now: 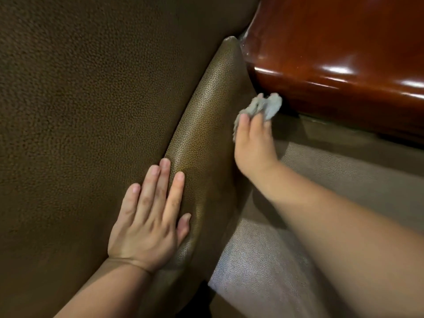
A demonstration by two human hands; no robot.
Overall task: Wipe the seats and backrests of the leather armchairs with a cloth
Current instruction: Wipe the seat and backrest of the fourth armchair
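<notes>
- Backrest (80, 111): a broad panel of dark brown leather with a fine pebbled grain is seen filling the left of the head view.
- Left hand (149, 221): it is laid flat, fingers straight and close together, across the seam between the backrest and the cushion edge; nothing is gripped.
- Cushion edge (206, 125): a rounded, tapering roll of lighter brown grained leather is shown, with a soft sheen along its crest.
- Seat (263, 267): a paler, grey-brown leather surface is seen below the right forearm.
- Right hand (254, 143): the fingers are curled round the cloth, which is held bunched.
- Cloth (266, 106): a crumpled grey, fuzzy wad is shown protruding past the fingertips, in the corner between cushion edge, seat and wooden armrest.
- Wooden armrest (344, 65): a glossy, reddish-brown, smoothly curved surface with bright highlights is seen.
</notes>
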